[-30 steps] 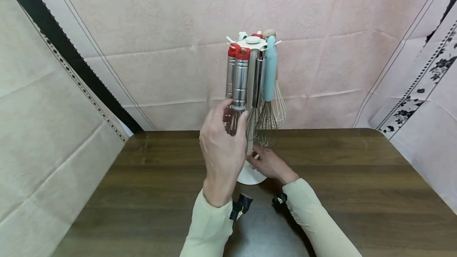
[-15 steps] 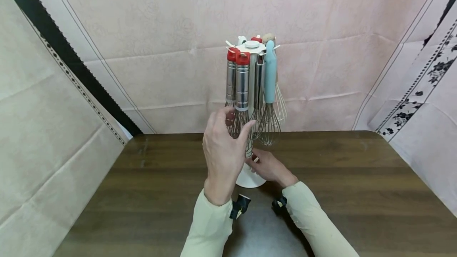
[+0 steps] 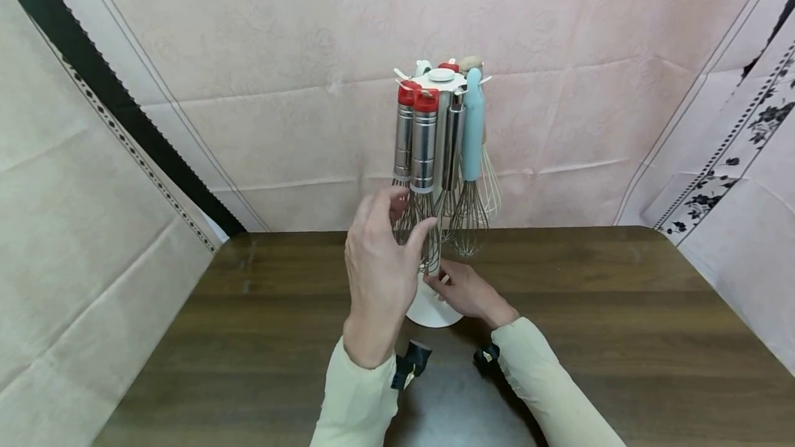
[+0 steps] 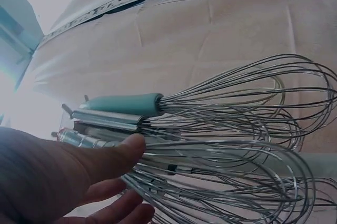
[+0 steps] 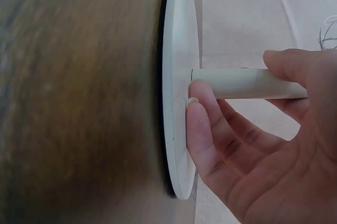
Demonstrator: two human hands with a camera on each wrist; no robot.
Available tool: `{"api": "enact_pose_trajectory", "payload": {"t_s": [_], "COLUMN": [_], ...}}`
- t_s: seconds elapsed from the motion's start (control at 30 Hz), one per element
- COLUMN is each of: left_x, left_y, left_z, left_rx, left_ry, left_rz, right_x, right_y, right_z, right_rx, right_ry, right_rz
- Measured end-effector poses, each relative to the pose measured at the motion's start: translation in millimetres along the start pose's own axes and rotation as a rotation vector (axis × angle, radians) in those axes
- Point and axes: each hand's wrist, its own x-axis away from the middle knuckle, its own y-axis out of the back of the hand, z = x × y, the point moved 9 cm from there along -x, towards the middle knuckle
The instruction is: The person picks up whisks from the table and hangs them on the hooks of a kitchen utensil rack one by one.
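Note:
A white rotating-style utensil stand point(image 3: 428, 310) is upright on the table, hung with several whisks. Two silver-handled whisks with red caps hang at its left front, the nearer whisk point(image 3: 424, 150) in front of my left hand point(image 3: 377, 264). That hand is raised beside the wire loops, thumb and fingers spread apart; in the left wrist view its thumb point(image 4: 129, 153) lies over the wires, and contact cannot be told. Low on the stand's post point(image 5: 242, 83), my right hand point(image 5: 274, 155) grips, its fingertips against the round base. A teal-handled whisk point(image 3: 473, 123) hangs at the right.
The brown wooden table point(image 3: 248, 364) surrounds the stand's base. Pale patterned cloth point(image 3: 298, 123) hangs behind and along both sides. A silver-handled whisk point(image 3: 455, 147) and a light wire whisk point(image 3: 491, 185) also hang on the stand.
My left hand has lowered slightly and its thumb has come away from the front red-capped whisk, whose wires now show more fully. My right hand stays at the stand's post.

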Motion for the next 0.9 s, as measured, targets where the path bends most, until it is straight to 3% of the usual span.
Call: {"api": "enact_pose_trajectory", "payload": {"t_s": [0.27,0.47,0.7,0.8,0.9], "left_x": [-6.1,-8.5,-2.0,6.5,17.2], "left_y": [12.4,24.2,34.4,35.6,35.6], "left_z": [0.8,14.6,45.4,63.2,86.5], "left_rx": [-0.005,-0.037,-0.18,-0.268,-0.362], "left_ry": [-0.015,0.01,0.005,-0.018,0.006], "left_rz": [0.065,0.084,0.118,0.164,0.242], "right_x": [1.0,8.4,41.7,64.9,91.6], "right_y": [2.0,9.3,35.2,58.8,90.1], "right_z": [-0.8,-1.4,-0.9,6.0,12.9], "right_rx": [0.0,0.035,0.157,0.241,0.319], "right_ry": [0.0,0.01,0.031,0.042,0.003], "right_rz": [-0.004,-0.011,-0.079,-0.165,-0.246]}}
